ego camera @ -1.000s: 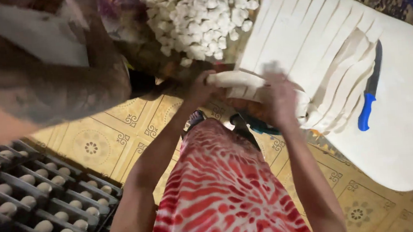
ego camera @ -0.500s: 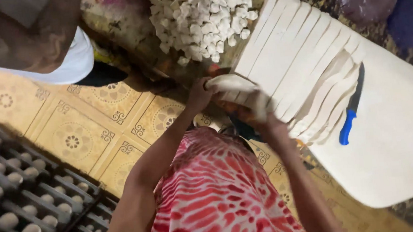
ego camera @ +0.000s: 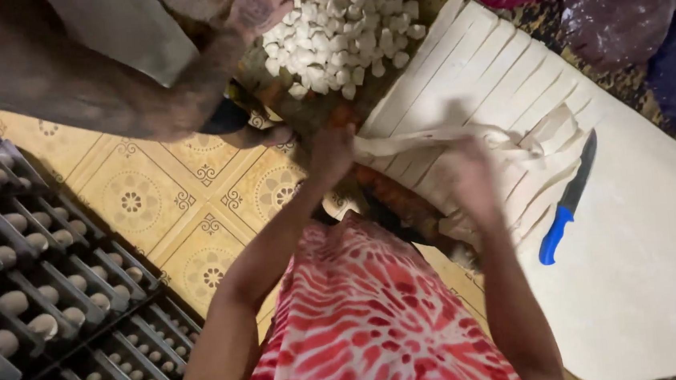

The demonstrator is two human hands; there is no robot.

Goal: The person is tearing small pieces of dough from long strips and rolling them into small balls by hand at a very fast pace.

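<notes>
1. Your left hand [ego camera: 331, 154], centre frame, has its grip clamped on one end of a dough strip [ego camera: 422, 139].
2. Your right hand [ego camera: 474, 179] is blurred; its grip looks closed on the same strip.
3. A blue-handled knife [ego camera: 568, 200] lies right of it on the dough sheet [ego camera: 650, 270].
4. Cut dough pieces [ego camera: 341, 21] heap at top centre.

Red-and-white tie-dye garment [ego camera: 365, 324], bare arms

No packages, labels, signs or screens.
</notes>
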